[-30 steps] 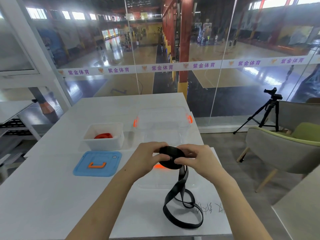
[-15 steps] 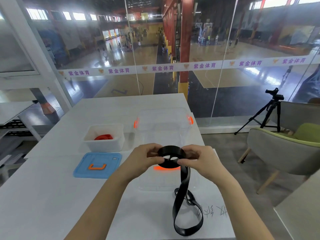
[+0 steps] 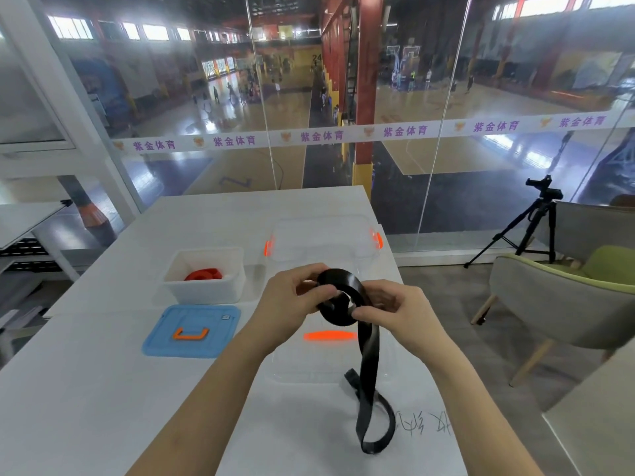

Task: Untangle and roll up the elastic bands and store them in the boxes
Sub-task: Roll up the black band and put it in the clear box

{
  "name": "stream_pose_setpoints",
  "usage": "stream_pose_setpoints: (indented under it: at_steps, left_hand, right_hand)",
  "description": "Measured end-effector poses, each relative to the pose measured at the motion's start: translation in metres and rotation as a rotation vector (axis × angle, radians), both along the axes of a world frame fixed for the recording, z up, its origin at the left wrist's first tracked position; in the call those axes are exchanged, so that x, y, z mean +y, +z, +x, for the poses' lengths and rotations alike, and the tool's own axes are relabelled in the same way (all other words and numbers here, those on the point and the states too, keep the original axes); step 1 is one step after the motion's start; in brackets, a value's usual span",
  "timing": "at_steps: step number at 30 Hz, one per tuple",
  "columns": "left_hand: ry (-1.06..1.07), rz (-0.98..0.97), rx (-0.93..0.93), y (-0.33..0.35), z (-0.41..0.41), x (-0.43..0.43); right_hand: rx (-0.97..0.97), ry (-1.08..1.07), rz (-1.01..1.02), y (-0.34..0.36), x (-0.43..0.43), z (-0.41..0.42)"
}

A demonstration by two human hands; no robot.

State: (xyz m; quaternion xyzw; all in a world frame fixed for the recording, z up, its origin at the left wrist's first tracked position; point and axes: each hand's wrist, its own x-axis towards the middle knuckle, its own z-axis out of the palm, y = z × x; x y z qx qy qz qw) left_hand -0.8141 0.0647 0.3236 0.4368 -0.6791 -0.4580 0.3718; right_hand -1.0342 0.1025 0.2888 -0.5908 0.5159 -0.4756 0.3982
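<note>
White tabletop point(image 3: 103, 389): black band point(image 3: 368, 352) coil pinched by left hand point(image 3: 288, 304) and right hand point(image 3: 402, 314); unrolled tail hung below right.

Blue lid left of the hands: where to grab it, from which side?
Likely the orange handle in the middle of the blue lid, from straight above. The lid lies flat on the table, so its edges offer little, and the handle is its only grip feature.

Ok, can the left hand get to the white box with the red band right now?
Likely yes by path: the white box sits just left of the left hand, only table between. But that hand grips the black band roll, so it isn't free.
</note>
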Motion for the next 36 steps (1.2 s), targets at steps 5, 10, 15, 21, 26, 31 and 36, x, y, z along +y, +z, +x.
stream_pose_setpoints:
  at_steps: [5,10,15,21,26,31,36]
  left_hand:
    - [-0.101,0.042,-0.1,0.001,0.006,-0.003]
    - [-0.141,-0.078,-0.399,0.015,0.006,-0.004]
    - [-0.143,-0.094,-0.191,0.019,0.0,0.001]
    - [-0.02,0.054,0.18,0.015,-0.002,0.006]
    - [-0.031,0.075,0.04,0.004,0.007,-0.001]
    - [-0.052,-0.138,-0.361,0.003,0.011,-0.003]
    - [-0.074,-0.298,-0.362,0.008,0.005,0.002]
  right_hand:
    - [0.046,0.006,0.014,0.009,-0.001,-0.01]
    - [0.178,0.074,0.009,0.019,0.0,-0.01]
    - [0.051,0.056,-0.001,0.023,0.001,-0.008]
    - [-0.042,0.022,-0.022,0.014,0.003,-0.003]
    - [0.06,-0.02,-0.033,0.014,0.003,-0.006]
    - [0.318,0.063,-0.057,0.021,0.004,-0.005]
    - [0.22,0.057,-0.072,0.02,0.003,-0.001]
